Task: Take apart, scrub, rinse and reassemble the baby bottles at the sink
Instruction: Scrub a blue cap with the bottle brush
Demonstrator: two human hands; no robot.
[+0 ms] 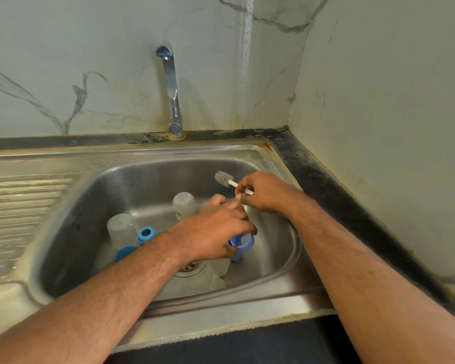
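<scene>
We stand at a steel sink (71,232) set in a dark worktop (334,190), with the tap (172,95) at twelve o'clock and no water running from it. In the basin, two frosted bottle bodies stand mouth-down: one (120,229) at about nine o'clock from the drain (189,266), the other (183,204) toward twelve. A blue collar ring (146,234) sits just beside the nine o'clock bottle, and a second blue piece (125,253) lies below it, partly behind our left forearm. Pale soft parts (217,281), probably teats or caps, lie near the drain at five o'clock; we cannot make them out clearly.

Our left hand (216,232) curls its fingers round a purple-blue looped handle (243,244), which hangs below the hand at its four o'clock. Our right hand (264,193) pinches the white stem of a small grey teat brush (224,177). The brush's long axis runs from the right hand toward ten o'clock, its bristle head pointing up and away, clear of everything.

What the next move seems to turn on: the bristle head lies well apart from the purple-blue piece, on the far side of both hands. We judge the stem must swing down toward six o'clock, or the left hand must lift its piece, before scrubbing can begin. The right hand is the nearer to the brush head.
</scene>
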